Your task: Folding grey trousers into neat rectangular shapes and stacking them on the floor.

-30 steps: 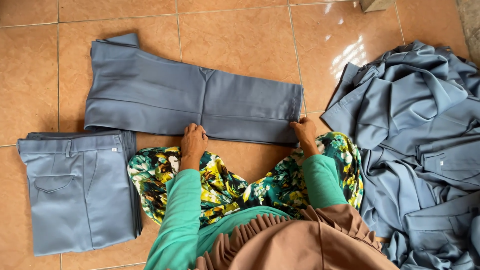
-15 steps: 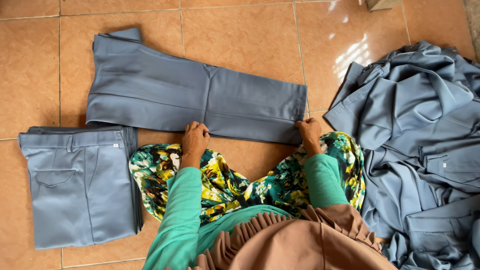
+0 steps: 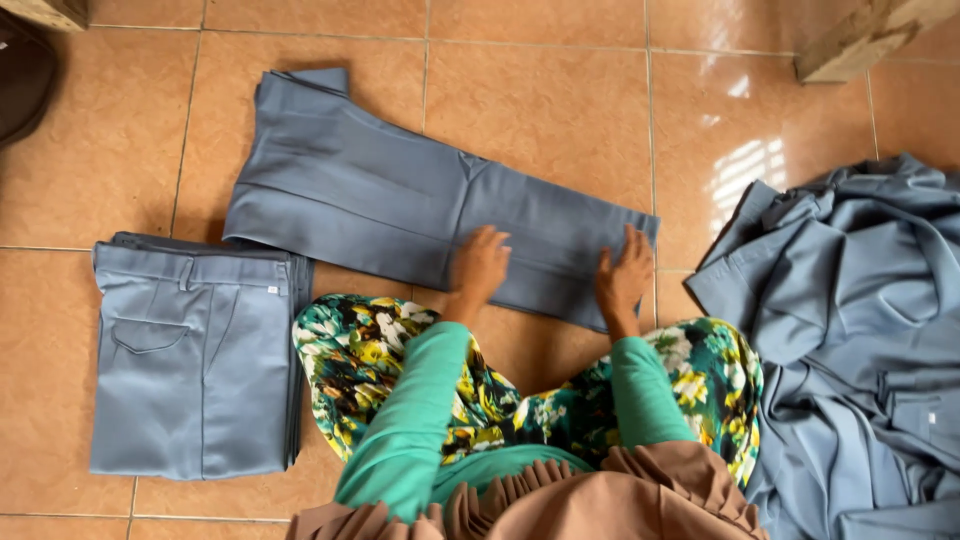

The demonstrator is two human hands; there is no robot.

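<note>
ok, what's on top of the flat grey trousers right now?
Both hands lie flat on the grey trousers: left hand near the middle, right hand by the right end. The cloth under the palms is covered. Nothing else lies on them.

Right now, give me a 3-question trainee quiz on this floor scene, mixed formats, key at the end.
1. True or false: both hands lie flat on the grey-blue trousers spread on the tiled floor.
2. Multiple choice: where is the neatly folded stack of grey-blue trousers? A) beside the person's left arm B) under the loose heap C) on the person's lap
3. Fill in: the loose heap of grey-blue garments lies on the person's ____ side.

Key
1. True: left hand and right hand press on the grey-blue trousers on the tiled floor.
2. A: the folded stack sits there.
3. Right: the loose heap is there.
</note>
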